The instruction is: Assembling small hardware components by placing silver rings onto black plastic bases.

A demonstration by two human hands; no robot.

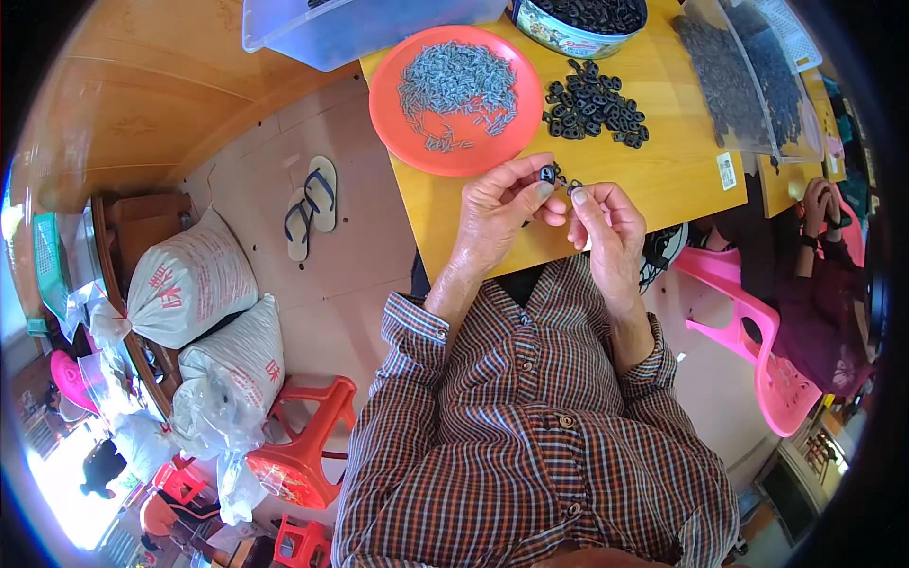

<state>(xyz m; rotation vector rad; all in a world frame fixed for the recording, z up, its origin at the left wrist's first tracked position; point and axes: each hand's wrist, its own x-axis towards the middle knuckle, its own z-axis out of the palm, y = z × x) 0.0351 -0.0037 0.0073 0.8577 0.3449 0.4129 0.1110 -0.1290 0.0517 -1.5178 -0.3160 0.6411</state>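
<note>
Over the near edge of the yellow table, my left hand (497, 208) pinches a small black plastic link (548, 174) between thumb and fingers. Just beside it, my right hand (611, 225) is closed on another small black piece (574, 187), whose exact shape is partly hidden by the fingertips. The two pieces are close together; I cannot tell whether they are joined. Beyond my hands lies a loose pile of black plastic links (595, 106). To its left, a red plate (390, 118) carries many small grey metal pins (459, 83).
A round tin (568, 40) of black pieces and a blue-tinted plastic bin (322, 43) stand at the back. Clear bins (729, 85) of black parts are at the right, near another person (828, 293) by a pink chair (757, 322). White sacks (194, 279) and a red stool (308, 440) are left.
</note>
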